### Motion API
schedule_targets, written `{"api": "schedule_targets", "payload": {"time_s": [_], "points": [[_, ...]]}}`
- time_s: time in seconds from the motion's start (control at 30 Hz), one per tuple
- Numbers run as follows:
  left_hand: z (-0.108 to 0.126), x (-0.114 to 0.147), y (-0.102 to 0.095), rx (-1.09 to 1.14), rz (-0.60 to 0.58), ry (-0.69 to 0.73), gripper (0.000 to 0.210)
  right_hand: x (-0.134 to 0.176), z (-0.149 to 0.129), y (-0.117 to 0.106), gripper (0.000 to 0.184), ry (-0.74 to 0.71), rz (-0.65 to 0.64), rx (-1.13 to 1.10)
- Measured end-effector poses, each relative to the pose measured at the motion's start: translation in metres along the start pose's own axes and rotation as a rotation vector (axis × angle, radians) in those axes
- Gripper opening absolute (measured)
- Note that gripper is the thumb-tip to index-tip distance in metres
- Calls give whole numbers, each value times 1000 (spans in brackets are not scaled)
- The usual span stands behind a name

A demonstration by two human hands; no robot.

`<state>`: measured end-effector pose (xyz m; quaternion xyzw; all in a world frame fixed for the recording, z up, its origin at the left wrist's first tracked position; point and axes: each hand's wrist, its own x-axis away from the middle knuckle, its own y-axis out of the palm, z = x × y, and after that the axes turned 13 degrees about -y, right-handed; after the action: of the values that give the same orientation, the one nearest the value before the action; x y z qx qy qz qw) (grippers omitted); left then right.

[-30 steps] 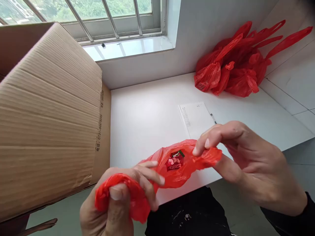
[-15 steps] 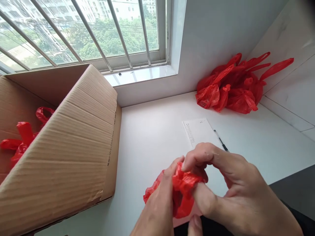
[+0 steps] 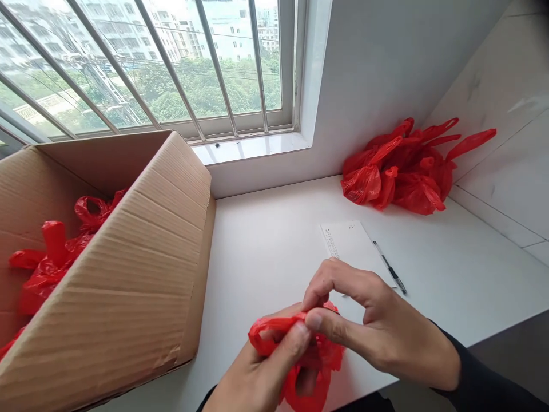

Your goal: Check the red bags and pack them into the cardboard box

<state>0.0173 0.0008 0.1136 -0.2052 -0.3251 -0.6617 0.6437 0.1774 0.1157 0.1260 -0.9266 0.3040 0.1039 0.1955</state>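
Observation:
Low in the middle of the view, a thin red plastic bag [image 3: 313, 389] is gathered between my two hands, above the near edge of the white table. My left hand [image 3: 266, 363] is closed on it, thumb pressed on the plastic, with a loop of the bag sticking out to the left. My right hand [image 3: 355, 315] pinches the bag's bunched top between thumb and fingers, its fingertips meeting the left thumb. What the bag contains, if anything, cannot be made out.
On the left stands an open cardboard box [image 3: 154, 269] with red bags [image 3: 55, 257] inside. Several tied red bags [image 3: 398, 171] are heaped in the back right corner. A white notepad [image 3: 347, 240] and a black pen [image 3: 389, 268] lie on the table [image 3: 266, 240]. Behind is a barred window [image 3: 223, 74].
My hands have moved a little left and come closer together. The right fingers now pinch the bag's top, and a loop shows at the left. The view has tilted up slightly.

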Motion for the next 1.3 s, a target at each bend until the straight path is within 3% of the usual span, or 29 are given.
{"api": "schedule_targets", "payload": {"time_s": [0.07, 0.17, 0.27, 0.37, 0.43, 0.53, 0.63, 0.73, 0.8, 0.87, 1.0, 1.17, 1.23, 1.3], "points": [[1, -7, -4, 149, -83, 91, 39, 1, 2, 0, 4, 11, 49, 5], [0, -15, -11, 325, -55, 176, 28, 6, 4, 1, 5, -5, 6, 13], [-1, -17, -17, 226, -15, 210, 25, 9, 14, 5, 4, -67, -58, -3], [-3, -15, -22, 103, -19, 228, 23, 6, 29, 11, 32, -95, -46, -32], [-5, -14, -24, 24, 14, 254, 17, 3, 38, 14, 41, -39, -98, -105], [-13, -17, -24, -214, 233, 402, 9, 0, 47, 17, 35, 125, -105, -158], [-27, -27, -22, -481, 545, 768, 27, 2, 53, 20, 32, 226, -114, -197], [-41, -38, -20, -619, 698, 1015, 37, 3, 59, 24, 30, 210, -227, -324], [-46, -43, -19, -681, 736, 1028, 47, 3, 61, 26, 25, 165, -227, -356], [-49, -43, -19, -744, 751, 993, 55, 2, 59, 26, 23, 148, -150, -320], [-63, -38, -26, -853, 782, 945, 63, 9, 56, 17, 17, 128, -23, -122], [-127, -28, -47, -830, 928, 895, 60, 43, 88, -5, 26, 324, 89, 85], [-151, -27, -51, -795, 929, 808, 60, 56, 101, -8, 30, 383, 103, 68], [-159, -33, -49, -758, 901, 753, 54, 60, 106, -6, 30, 379, 145, -15]]}}
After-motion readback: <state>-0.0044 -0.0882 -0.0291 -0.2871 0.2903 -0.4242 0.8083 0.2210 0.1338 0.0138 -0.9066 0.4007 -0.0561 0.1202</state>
